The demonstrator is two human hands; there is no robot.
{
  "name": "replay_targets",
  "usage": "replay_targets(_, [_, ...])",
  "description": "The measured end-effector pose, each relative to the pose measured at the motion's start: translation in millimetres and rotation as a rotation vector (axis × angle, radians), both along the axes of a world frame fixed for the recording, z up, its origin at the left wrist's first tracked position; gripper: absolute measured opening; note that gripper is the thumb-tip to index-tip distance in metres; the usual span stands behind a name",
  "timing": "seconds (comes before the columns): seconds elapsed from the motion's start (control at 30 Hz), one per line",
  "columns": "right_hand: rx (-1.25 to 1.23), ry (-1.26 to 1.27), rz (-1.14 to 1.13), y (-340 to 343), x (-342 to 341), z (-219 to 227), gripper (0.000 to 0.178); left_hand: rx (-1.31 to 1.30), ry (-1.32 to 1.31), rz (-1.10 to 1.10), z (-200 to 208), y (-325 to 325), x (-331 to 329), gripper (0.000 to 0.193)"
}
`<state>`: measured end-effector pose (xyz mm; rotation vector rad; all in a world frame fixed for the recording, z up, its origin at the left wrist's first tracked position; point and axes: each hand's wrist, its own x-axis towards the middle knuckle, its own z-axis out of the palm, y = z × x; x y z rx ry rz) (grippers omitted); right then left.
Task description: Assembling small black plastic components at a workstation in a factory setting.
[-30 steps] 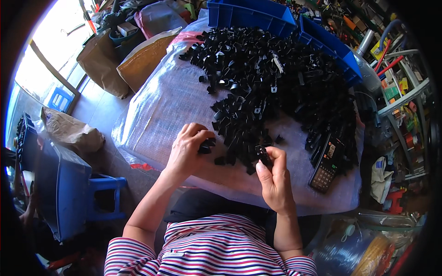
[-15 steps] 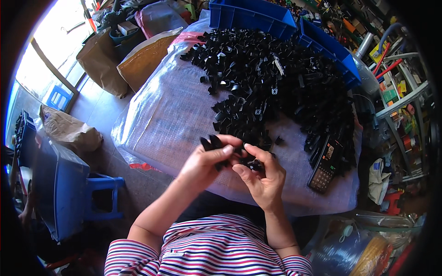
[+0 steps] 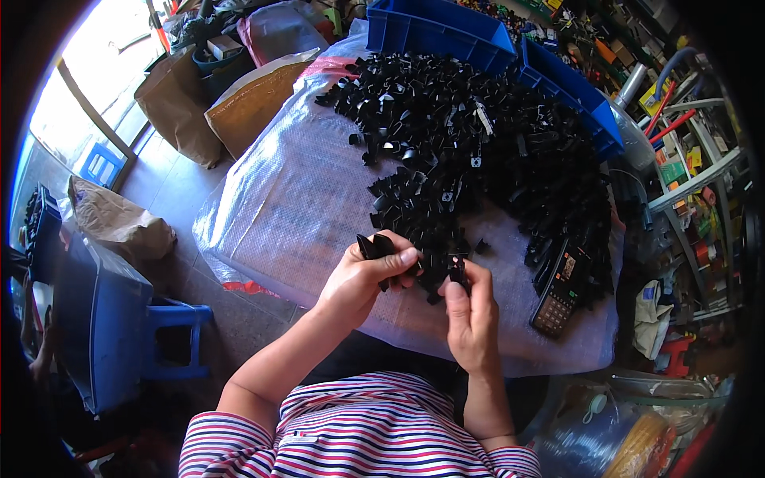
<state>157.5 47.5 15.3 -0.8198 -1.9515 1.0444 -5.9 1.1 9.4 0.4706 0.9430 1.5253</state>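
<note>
Small black plastic parts (image 3: 374, 248) stick up from my left hand (image 3: 360, 275), whose fingers are wrapped round them. Off to its right, my right hand (image 3: 472, 315) pinches one small black plastic part (image 3: 457, 271) between thumb and fingers. The hands are a little apart, over the near edge of a big heap of similar black plastic parts (image 3: 446, 111). That heap lies on a white woven sack (image 3: 279, 183) in front of me. The exact shape of the held parts is partly hidden by my fingers.
A black handheld device with keys (image 3: 555, 295) lies on the sack's right side. Blue bins (image 3: 438, 36) stand behind the heap. To the left are a blue stool (image 3: 179, 319), a large blue tub (image 3: 111, 327) and brown bags (image 3: 179, 111). Shelving (image 3: 697, 179) crowds the right.
My hands have drawn apart. The right moved slightly right and turned more upright with a black plastic part in its pinch; the left still grips its parts.
</note>
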Motion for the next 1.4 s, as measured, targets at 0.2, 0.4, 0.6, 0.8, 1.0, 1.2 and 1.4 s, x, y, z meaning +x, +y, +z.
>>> replay_targets(0.2, [0.156,-0.1,-0.011,-9,9,11,0.021,-0.003,-0.119,0.04,1,5,8,0.014])
replay_targets(0.4, [0.101,-0.105,-0.015,-9,8,8,0.02,0.054,-0.033,0.144,0,4,18,0.014])
replay_targets(0.6, [0.074,-0.139,0.006,-9,11,10,0.022,0.131,0.107,0.236,2,2,26,0.01])
replay_targets(0.8, [0.049,-0.107,-0.039,-12,0,7,0.016,0.231,0.578,0.373,2,-3,34,0.007])
replay_targets(1.0, [0.019,-0.095,0.025,-6,-16,7,0.018,0.141,0.134,0.231,4,-8,40,0.02])
replay_targets(1.2, [0.424,-0.53,-0.145,99,-18,17,0.018,0.207,-0.26,0.263,5,-6,-25,0.026])
replay_targets(1.4, [0.434,-0.414,0.045,148,-15,-16,0.02,0.16,0.217,0.354,-10,31,-102,0.034])
